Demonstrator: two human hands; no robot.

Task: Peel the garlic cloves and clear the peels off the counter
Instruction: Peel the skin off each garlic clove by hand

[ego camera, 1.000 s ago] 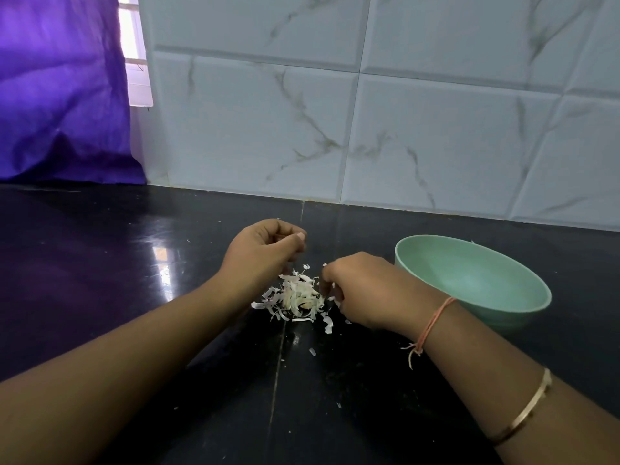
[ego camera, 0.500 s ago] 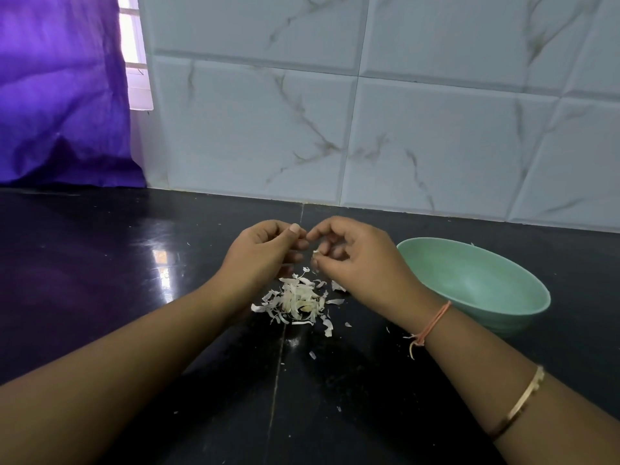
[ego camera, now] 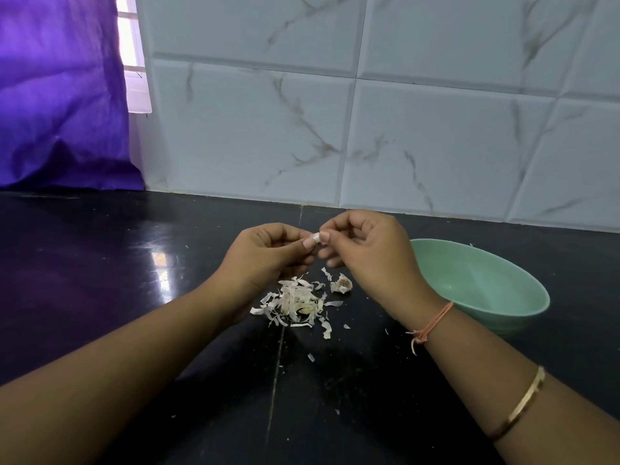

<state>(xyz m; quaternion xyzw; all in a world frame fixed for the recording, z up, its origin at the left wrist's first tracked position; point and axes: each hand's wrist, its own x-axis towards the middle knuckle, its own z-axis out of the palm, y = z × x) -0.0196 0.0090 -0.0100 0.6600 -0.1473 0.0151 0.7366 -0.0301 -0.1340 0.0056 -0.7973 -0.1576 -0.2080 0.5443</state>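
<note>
Above the peel pile, left hand and right hand now together, fingers pinching one clove.

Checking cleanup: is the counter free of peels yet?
No, a heap of peels lies on the counter left of the bowl.

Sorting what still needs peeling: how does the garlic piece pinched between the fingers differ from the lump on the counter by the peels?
The garlic piece is pinched in the air by the left hand and right hand; the lump lies untouched on the counter. The garlic piece looks smooth white, mostly hidden; the lump is ragged with a brownish centre. Both are small and pale.
</note>
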